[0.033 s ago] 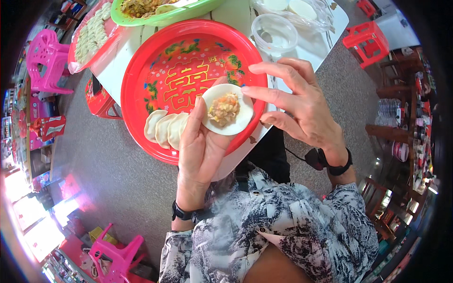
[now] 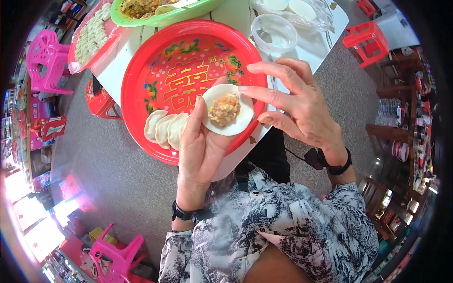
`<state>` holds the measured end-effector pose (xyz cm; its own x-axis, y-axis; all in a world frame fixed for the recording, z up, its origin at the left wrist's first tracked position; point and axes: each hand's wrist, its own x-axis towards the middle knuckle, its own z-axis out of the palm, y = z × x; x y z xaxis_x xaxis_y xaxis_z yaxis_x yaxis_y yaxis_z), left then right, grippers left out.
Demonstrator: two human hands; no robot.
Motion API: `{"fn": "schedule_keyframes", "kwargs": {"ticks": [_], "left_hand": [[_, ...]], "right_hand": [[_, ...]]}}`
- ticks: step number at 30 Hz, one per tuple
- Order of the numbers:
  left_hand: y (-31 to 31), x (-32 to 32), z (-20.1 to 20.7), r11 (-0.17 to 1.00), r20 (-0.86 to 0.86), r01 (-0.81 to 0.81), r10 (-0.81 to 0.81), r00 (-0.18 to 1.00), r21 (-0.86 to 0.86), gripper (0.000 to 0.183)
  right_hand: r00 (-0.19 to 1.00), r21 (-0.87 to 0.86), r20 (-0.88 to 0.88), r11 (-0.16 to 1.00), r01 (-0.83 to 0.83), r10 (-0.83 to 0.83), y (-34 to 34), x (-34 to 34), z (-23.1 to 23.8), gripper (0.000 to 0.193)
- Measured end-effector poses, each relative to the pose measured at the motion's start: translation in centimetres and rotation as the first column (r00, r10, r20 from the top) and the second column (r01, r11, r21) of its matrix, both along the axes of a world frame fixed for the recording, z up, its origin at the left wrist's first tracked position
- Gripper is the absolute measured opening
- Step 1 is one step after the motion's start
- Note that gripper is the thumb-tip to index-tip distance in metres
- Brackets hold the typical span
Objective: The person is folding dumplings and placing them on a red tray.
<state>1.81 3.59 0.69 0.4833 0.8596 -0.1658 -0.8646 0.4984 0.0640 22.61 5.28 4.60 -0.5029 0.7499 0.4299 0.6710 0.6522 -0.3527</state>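
A round white dumpling wrapper (image 2: pixel 243 119) rests on the fingers of my left hand (image 2: pixel 199 151), with my thumb at its left edge. A mound of minced filling (image 2: pixel 224 110) with yellow and orange bits sits at its middle. My right hand (image 2: pixel 304 107) holds nothing; its fingers are apart, the index fingertip at the wrapper's upper right edge. Whether that finger presses on it I cannot tell. Below both hands lies a round red tray (image 2: pixel 133 70) with a printed pattern. Several folded dumplings (image 2: pixel 163 129) overlap at its lower left, partly hidden by my left hand.
Beyond the tray, a green basin (image 2: pixel 165 19) holds more filling. A clear plastic tub (image 2: pixel 274 34) stands at the right, near bagged white wrappers (image 2: pixel 302 8). Finished dumplings (image 2: pixel 93 35) fill a tray at the far left. A red stool (image 2: pixel 367 43) and pink chair (image 2: pixel 45 61) stand around.
My right hand has shifted very slightly left, its index and thumb tips a little closer to the wrapper. My left hand, the wrapper and the filling look the same.
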Motion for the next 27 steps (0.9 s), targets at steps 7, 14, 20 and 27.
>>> {"fn": "schedule_keyframes", "kwargs": {"ticks": [7,14,20,27], "left_hand": [[0.5,0.4,0.8,0.998,-0.284,0.007,0.011,0.959,0.061,0.053],[0.4,1.0,0.6,0.998,-0.234,0.005,0.009,0.972,0.062,0.053],[0.2,1.4,0.5,0.999,-0.281,-0.015,0.023,0.96,0.031,0.051],[0.5,1.2,0.3,0.997,-0.31,-0.067,0.051,0.949,-0.04,0.047]], "right_hand": [[0.999,-0.049,0.02,0.998,-0.048,0.049,-0.9,0.6,0.4,0.03],[0.967,0.11,0.039,0.963,0.248,-0.253,4.8,3.8,-2.1,0.034],[0.908,0.151,0.207,0.929,0.338,-0.364,8.3,5.8,-6.6,0.053],[0.936,0.102,0.082,0.937,0.334,-0.342,6.6,5.2,-4.2,0.044]]}}
